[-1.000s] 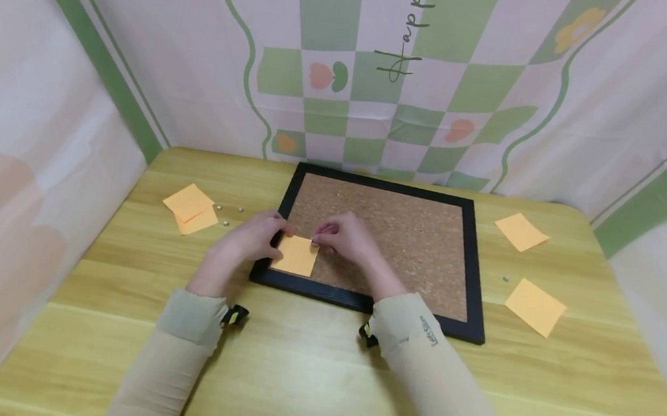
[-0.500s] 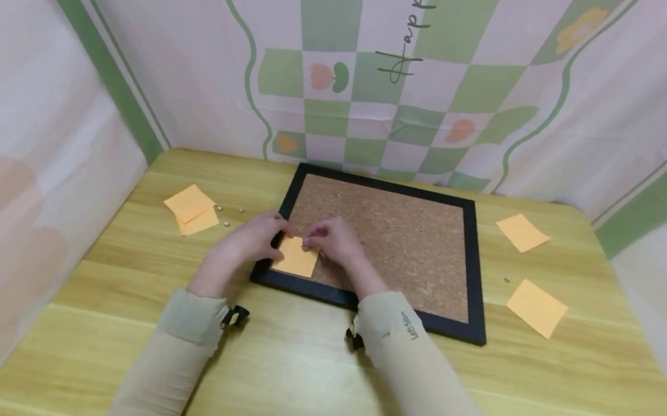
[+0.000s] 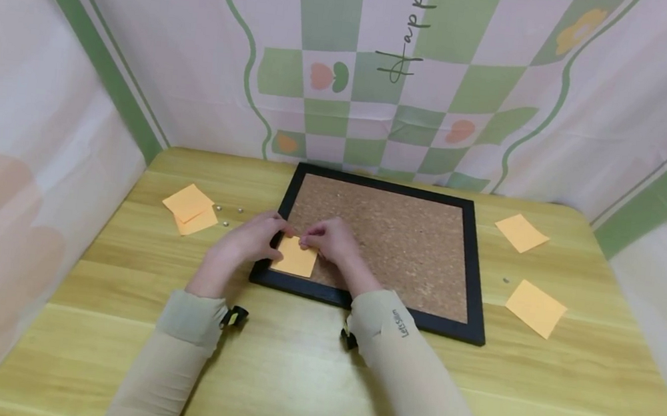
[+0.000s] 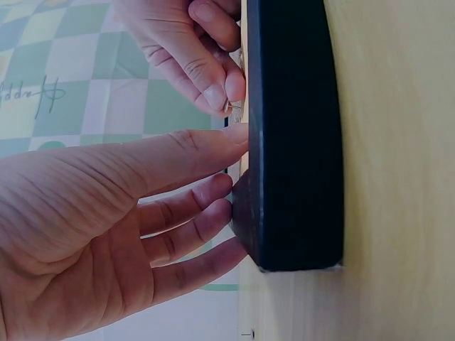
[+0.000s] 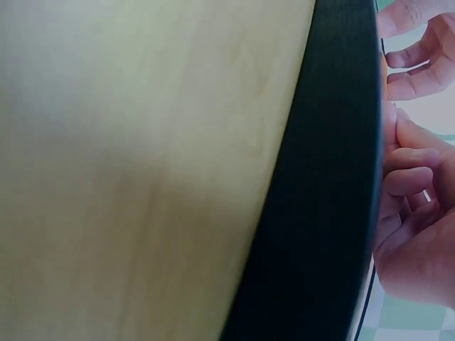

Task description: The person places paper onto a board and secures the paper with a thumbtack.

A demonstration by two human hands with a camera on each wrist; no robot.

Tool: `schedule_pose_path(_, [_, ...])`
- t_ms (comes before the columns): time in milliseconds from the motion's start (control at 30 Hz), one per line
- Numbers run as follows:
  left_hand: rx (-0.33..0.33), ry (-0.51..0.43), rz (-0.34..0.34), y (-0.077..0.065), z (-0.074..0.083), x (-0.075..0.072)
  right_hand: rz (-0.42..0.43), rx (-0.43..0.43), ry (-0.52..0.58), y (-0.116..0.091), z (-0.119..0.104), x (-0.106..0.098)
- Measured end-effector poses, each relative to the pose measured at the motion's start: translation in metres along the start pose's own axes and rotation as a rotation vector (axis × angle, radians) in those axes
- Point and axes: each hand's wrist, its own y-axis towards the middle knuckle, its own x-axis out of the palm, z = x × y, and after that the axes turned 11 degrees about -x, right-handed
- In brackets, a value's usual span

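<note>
A cork board [image 3: 396,241] in a black frame lies flat on the table. On its left front corner rests a square orange sticky note [image 3: 295,262]. My left hand [image 3: 253,237] spans the frame's left side, with thumb and fingertips touching the note and board edge. At the note's upper edge, my right hand [image 3: 333,240] pinches a thumbtack [image 4: 232,106] between thumb and index finger. The tack's thin pin shows in the left wrist view, pointing toward the note. Whether its tip touches the paper I cannot tell. The right wrist view shows the curled right fingers [image 5: 412,177] beyond the frame.
Two overlapping orange notes [image 3: 190,207] lie left of the board, with 3 small silver tacks [image 3: 226,224] beside them. To the right are two separate notes [image 3: 521,233] and one tack [image 3: 505,279]. A patterned cloth [image 3: 376,78] hangs behind the table.
My right hand has shifted left, carrying the thumbtack from the note's upper right corner to nearer the middle of its upper edge. The left hand stays in place.
</note>
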Motion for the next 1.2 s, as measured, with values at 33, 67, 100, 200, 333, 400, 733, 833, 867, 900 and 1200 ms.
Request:
schedule_pose_path(33, [0.000, 0.001, 0.000, 0.000, 0.000, 0.000, 0.002, 0.013, 0.004, 0.000, -0.001, 0.000])
schedule_pose_path(67, [0.000, 0.002, 0.001, 0.000, 0.000, 0.000, 0.003, 0.025, 0.006, 0.001, -0.001, 0.000])
schedule_pose_path(100, [-0.001, 0.001, 0.001, 0.000, 0.000, 0.000, 0.004, 0.034, 0.006, 0.001, -0.002, 0.000])
schedule_pose_path(200, [0.001, 0.003, 0.002, 0.000, 0.000, 0.000, 0.008, 0.055, 0.006, 0.001, -0.004, 0.000])
schedule_pose_path(333, [0.008, 0.006, 0.004, -0.001, 0.000, 0.000, 0.011, 0.063, -0.012, 0.002, -0.004, 0.000])
schedule_pose_path(400, [0.009, 0.007, 0.004, -0.001, 0.000, 0.000, 0.013, 0.061, -0.023, 0.002, -0.005, 0.000])
schedule_pose_path(733, [0.018, 0.001, 0.015, 0.000, 0.000, 0.001, 0.026, 0.061, -0.057, 0.002, -0.008, 0.001])
schedule_pose_path(833, [0.021, 0.002, 0.018, 0.000, 0.000, 0.001, 0.027, 0.062, -0.084, 0.002, -0.010, 0.001])
schedule_pose_path(867, [0.022, 0.002, 0.018, 0.000, 0.000, 0.001, 0.026, 0.063, -0.097, 0.002, -0.010, 0.001])
schedule_pose_path(900, [0.022, 0.003, 0.017, 0.000, 0.000, 0.001, 0.025, 0.065, -0.107, 0.002, -0.011, 0.002])
schedule_pose_path(1200, [0.013, 0.003, 0.014, 0.000, 0.000, 0.001, 0.009, 0.091, -0.089, 0.001, -0.016, 0.002])
